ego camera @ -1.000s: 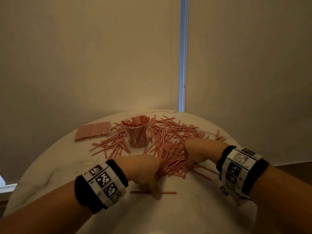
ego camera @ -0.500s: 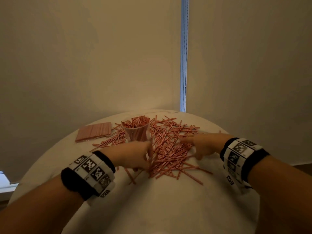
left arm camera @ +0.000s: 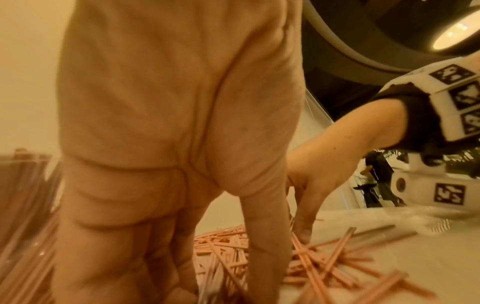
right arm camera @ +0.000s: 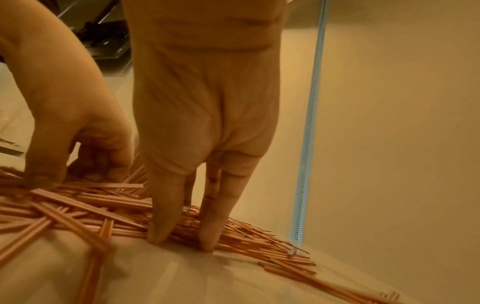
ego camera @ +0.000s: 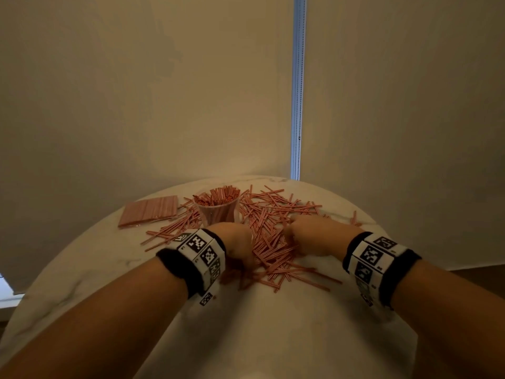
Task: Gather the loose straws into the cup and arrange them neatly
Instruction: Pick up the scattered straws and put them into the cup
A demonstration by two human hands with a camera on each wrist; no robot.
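A clear plastic cup [ego camera: 217, 212] packed with upright pink straws stands at the back of the round white table [ego camera: 273, 337]. To its right and in front of it lies a wide heap of loose pink straws [ego camera: 269, 231]. My left hand [ego camera: 244, 265] reaches down into the near left side of the heap, just in front of the cup; its fingers [left arm camera: 155, 267] point down among straws with the thumb beside them. My right hand [ego camera: 292, 236] stands on the heap's right side, straight fingers [right arm camera: 210, 236] and thumb touching the straws. The two hands face each other across the pile, and neither lifts a straw.
A flat pack of pink straws [ego camera: 149, 213] lies left of the cup, with more loose straws [ego camera: 169, 232] between them. A few stray straws [ego camera: 355, 218] lie near the right rim. A wall and a window-blind chain [ego camera: 297, 91] stand right behind the table.
Both hands have moved away from the table's near part into the heap and drawn closer together. Straws have bunched up between them; the lone straw near the front is gone from there.
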